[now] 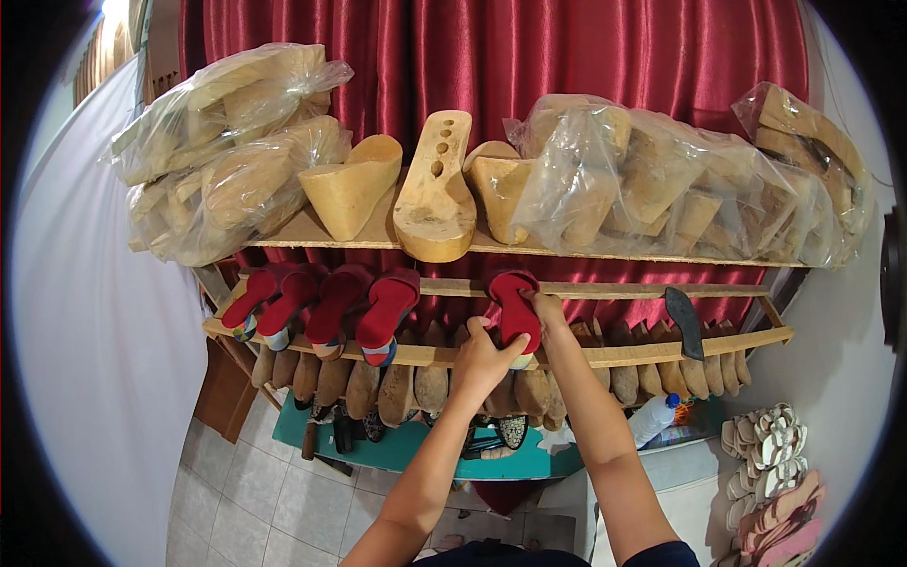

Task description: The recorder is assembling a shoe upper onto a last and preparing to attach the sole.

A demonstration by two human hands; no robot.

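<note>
A red slide sandal (pixel 515 317) rests across the two wooden rails of the rack, toe end away from me. My left hand (pixel 487 356) closes round its heel end, thumb toward the sole. My right hand (pixel 549 312) grips its right side near the strap, with some fingertips hidden behind it. To the left, several similar red sandals (pixel 385 309) with multicoloured heels lie on the same rails (pixel 605 356). A dark sole-shaped piece (pixel 684 323) leans on the rails at the right.
Wooden shoe lasts (pixel 432 387) hang in a row below. A shelf (pixel 586 252) above carries a wooden sole form (pixel 436 194) and plastic bags of wooden forms (pixel 652 180). Lower down are a teal bench (pixel 416 457), a bottle (pixel 652 420) and stacked sandals (pixel 761 444).
</note>
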